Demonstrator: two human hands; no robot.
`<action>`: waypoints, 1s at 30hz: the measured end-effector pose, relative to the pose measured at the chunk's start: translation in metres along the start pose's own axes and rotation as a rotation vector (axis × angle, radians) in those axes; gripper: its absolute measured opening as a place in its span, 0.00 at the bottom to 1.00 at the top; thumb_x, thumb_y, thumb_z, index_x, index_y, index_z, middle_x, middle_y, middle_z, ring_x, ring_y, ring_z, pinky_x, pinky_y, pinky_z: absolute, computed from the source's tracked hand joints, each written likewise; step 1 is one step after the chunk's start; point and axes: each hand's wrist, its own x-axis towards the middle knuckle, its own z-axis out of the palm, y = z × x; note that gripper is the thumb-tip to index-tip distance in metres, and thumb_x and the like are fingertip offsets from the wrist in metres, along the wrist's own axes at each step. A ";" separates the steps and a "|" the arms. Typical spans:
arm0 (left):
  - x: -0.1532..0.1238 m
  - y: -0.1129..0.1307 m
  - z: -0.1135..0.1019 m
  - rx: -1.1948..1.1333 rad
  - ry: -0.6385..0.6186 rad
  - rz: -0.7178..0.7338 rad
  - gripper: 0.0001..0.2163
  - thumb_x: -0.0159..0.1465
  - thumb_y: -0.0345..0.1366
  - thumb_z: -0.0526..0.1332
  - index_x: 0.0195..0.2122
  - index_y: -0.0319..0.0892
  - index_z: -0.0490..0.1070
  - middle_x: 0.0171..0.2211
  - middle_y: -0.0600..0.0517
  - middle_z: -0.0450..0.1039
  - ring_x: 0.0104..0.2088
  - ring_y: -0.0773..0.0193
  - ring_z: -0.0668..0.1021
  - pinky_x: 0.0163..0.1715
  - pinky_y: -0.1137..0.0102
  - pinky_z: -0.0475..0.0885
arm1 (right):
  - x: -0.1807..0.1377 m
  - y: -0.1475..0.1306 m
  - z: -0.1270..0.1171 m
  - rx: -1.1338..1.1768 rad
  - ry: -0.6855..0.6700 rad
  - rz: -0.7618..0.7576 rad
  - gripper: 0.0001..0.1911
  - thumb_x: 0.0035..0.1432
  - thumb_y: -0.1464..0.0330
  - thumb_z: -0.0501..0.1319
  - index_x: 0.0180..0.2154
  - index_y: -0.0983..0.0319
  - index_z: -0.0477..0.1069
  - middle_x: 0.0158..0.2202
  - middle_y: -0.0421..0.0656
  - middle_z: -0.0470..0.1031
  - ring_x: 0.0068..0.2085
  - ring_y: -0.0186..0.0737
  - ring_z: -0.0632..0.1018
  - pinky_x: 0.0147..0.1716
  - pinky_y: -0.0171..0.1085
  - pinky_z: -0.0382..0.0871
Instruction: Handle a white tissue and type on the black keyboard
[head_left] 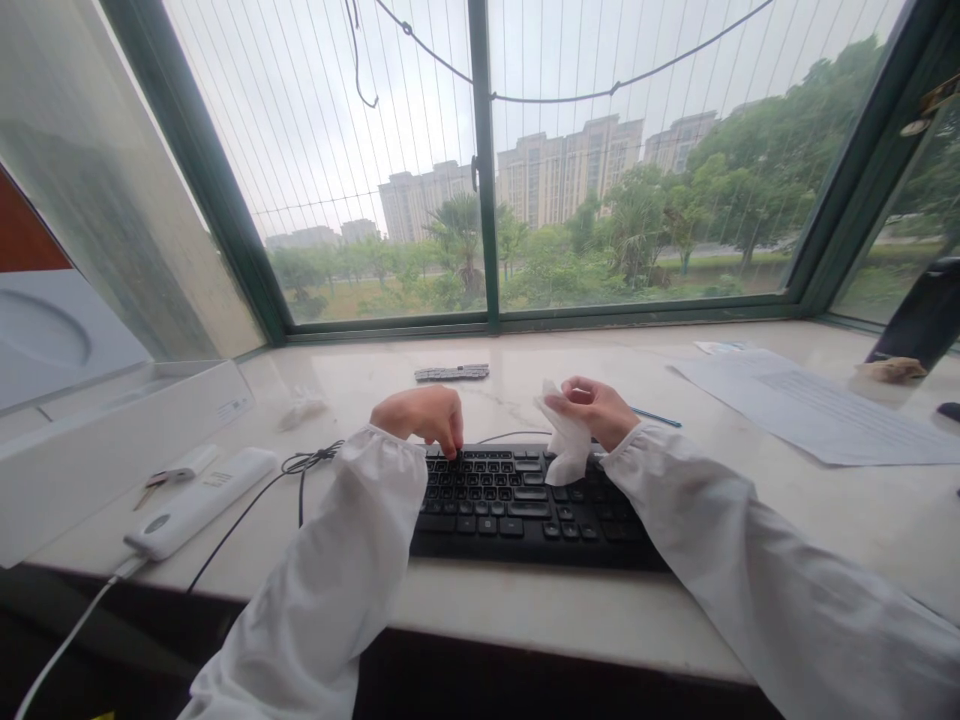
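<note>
A black keyboard [491, 510] lies near the front edge of the pale counter. Over its upper row is my left hand [420, 412], its fingers curled together and pointing down onto the keys. Whatever those fingertips grip, if anything, is hidden. My right hand [600, 408] is raised above the keyboard's right part, pinching a crumpled white tissue [570, 445] that hangs down to the keys. Behind the keyboard lies a narrow strip of small grey pieces [452, 373], too small to make out. A thin blue stick [656, 417] rests beyond my right hand.
At left are a white power strip [202, 505], a small white object with a metal tip [176, 470], a bundled black cable [311, 458] and an open white box [112, 450]. Printed paper [817, 400] and a dark bottle [919, 310] are at right. A window frame [484, 200] borders the back.
</note>
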 end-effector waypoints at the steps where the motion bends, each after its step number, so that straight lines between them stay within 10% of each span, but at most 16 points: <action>1: 0.000 0.001 0.000 0.002 0.000 -0.001 0.14 0.43 0.40 0.72 0.33 0.46 0.82 0.29 0.53 0.80 0.23 0.67 0.74 0.24 0.73 0.68 | 0.000 0.001 0.000 0.000 -0.004 -0.002 0.28 0.31 0.52 0.74 0.26 0.60 0.62 0.22 0.37 0.73 0.22 0.32 0.70 0.18 0.31 0.61; 30: 0.012 -0.004 0.005 -0.074 0.012 -0.050 0.14 0.43 0.41 0.73 0.30 0.43 0.80 0.27 0.52 0.77 0.23 0.67 0.72 0.23 0.73 0.66 | -0.005 -0.009 0.004 0.024 -0.001 0.001 0.29 0.29 0.52 0.74 0.24 0.60 0.62 0.22 0.38 0.73 0.22 0.31 0.70 0.17 0.31 0.60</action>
